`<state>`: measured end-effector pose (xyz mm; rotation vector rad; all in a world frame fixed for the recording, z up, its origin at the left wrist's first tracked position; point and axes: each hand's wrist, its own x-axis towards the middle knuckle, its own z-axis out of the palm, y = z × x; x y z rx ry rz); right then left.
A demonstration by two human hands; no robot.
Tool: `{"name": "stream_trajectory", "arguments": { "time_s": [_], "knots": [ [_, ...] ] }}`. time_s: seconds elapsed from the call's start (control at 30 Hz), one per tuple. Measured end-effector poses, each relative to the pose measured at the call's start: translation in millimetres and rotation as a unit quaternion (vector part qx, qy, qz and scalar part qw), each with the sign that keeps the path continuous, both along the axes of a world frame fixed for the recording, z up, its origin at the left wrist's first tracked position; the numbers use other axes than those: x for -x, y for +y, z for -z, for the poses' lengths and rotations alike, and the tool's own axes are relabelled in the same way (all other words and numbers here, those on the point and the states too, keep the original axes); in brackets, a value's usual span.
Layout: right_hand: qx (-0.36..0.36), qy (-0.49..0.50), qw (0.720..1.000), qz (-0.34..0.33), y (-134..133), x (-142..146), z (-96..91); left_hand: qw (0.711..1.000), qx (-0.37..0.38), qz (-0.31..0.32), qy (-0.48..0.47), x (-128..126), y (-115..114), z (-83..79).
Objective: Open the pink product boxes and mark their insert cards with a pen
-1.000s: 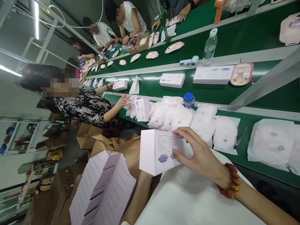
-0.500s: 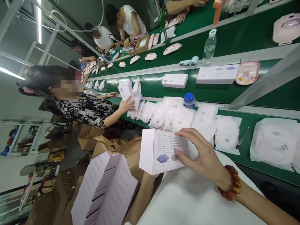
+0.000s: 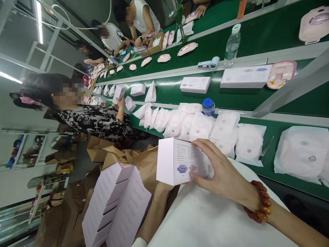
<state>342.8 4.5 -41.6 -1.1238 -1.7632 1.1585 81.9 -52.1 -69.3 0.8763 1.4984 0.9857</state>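
My right hand (image 3: 218,171), wearing one amber bead bracelet (image 3: 259,202), has its fingers and thumb clamped on one white, purple-printed cardboard box (image 3: 177,163) held near me, covering some print. My left hand (image 3: 165,187) is mostly hidden beneath; I cannot tell its grip. Near left, pale lilac boxes (image 3: 105,192) are cut off below. Farther, one round blue-capped jar (image 3: 208,109); beyond it, three flat white cartons (image 3: 194,84) and one clear plastic bottle (image 3: 232,48).
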Motion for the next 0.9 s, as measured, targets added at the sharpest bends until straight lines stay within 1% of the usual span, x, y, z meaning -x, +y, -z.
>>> {"name": "stream_trajectory", "arguments": {
  "time_s": [0.1, 0.17, 0.2, 0.27, 0.33, 0.4, 0.47, 0.5, 0.53, 0.6, 0.7, 0.77, 0.9],
  "knots": [
    [0.026, -0.008, 1.000, -0.007, -3, -3, -1.3, 0.998, 0.015, 0.054, -0.019, -8, 3, -3.3],
    [0.035, -0.018, 0.999, -0.013, -5, -4, 0.0, 0.994, 0.040, 0.089, -0.056, -15, 5, -6.2],
    [0.045, -0.022, 0.999, -0.015, -6, -4, 1.9, 0.991, 0.054, 0.094, -0.077, -19, 6, -7.1],
    [0.076, -0.020, 0.997, -0.020, -7, -3, 8.1, 0.986, 0.080, 0.080, -0.119, -27, 3, -7.4],
    [0.099, -0.007, 0.995, -0.020, -6, 0, 16.6, 0.988, 0.076, 0.049, -0.129, -36, -4, -6.8],
    [0.101, 0.010, 0.995, -0.016, -4, 4, 24.5, 0.996, 0.019, -0.022, -0.081, -47, -15, -8.3],
    [0.095, 0.021, 0.995, -0.007, -1, 7, 29.0, 0.994, -0.054, -0.099, 0.006, -56, -25, -14.2],
    [0.093, 0.022, 0.995, -0.006, 0, 9, 29.6, 0.988, -0.078, -0.123, 0.047, -59, -28, -18.9],
    [0.091, 0.022, 0.996, -0.007, 1, 10, 29.3, 0.984, -0.088, -0.133, 0.081, -62, -31, -24.2],
    [0.087, 0.017, 0.996, -0.011, 1, 11, 27.7, 0.981, -0.083, -0.123, 0.125, -63, -31, -35.1],
    [0.069, 0.006, 0.998, -0.011, -3, 12, 27.3, 0.980, -0.083, -0.102, 0.147, -61, -25, -45.2],
    [0.054, -0.005, 0.998, -0.007, -7, 12, 29.2, 0.980, -0.087, -0.105, 0.148, -60, -20, -47.1],
    [0.028, -0.037, 0.999, 0.015, -15, 13, 31.9, 0.985, -0.066, -0.102, 0.126, -61, -16, -48.4]
  ]
}}
